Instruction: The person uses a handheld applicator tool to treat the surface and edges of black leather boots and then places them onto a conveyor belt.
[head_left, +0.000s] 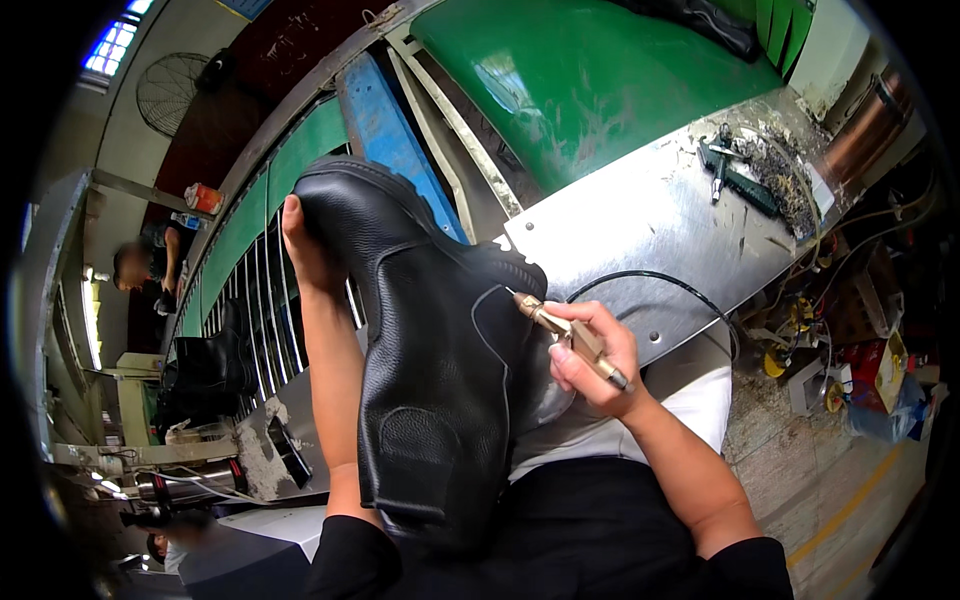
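A black leather boot (pixel 430 340) lies across my lap with its toe pointing up and left. My left hand (pixel 305 250) grips the toe end, mostly hidden behind the boot. My right hand (pixel 590 355) holds a thin brass pen-like tool (pixel 570 335) like a pencil. Its tip touches the boot's side near the collar seam. A black cable (pixel 650 278) runs from the tool over the metal table.
A scratched metal worktable (pixel 640 215) lies ahead, with a black tool and debris (pixel 750 165) at its far right. Green conveyor surface (pixel 580 80) beyond. More black boots (pixel 205 365) stand at the left. Another person (pixel 150 265) is at the far left. Cluttered floor at the right.
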